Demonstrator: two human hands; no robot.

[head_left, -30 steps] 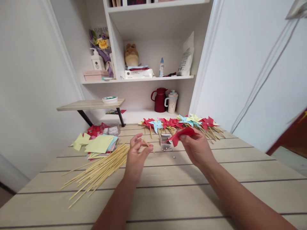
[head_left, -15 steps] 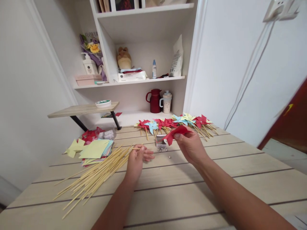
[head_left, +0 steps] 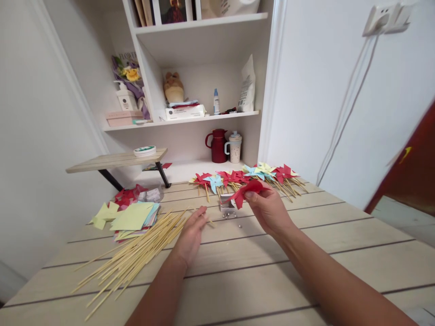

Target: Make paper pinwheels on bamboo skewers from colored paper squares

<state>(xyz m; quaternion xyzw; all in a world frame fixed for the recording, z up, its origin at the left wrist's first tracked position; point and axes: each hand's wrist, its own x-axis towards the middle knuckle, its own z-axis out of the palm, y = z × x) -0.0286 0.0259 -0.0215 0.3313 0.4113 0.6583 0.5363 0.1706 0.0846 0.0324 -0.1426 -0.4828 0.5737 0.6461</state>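
Since half a second ago your left hand (head_left: 190,233) has dropped flat toward the worktop (head_left: 238,267), fingers apart, apparently touching a bamboo stick (head_left: 207,220) beside the stick pile (head_left: 136,253). Your right hand (head_left: 268,209) pinches the red paper pinwheel (head_left: 244,193) above the pin box (head_left: 226,206).

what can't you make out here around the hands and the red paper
- Head view: whether the left hand grips a stick or only touches it; the fingers cover it.
- The folded shape of the red paper piece in the right hand; fingers hide part.
- The small box and the beads beside it: too small to identify.
- Books on the top shelf: cut off by the frame edge.
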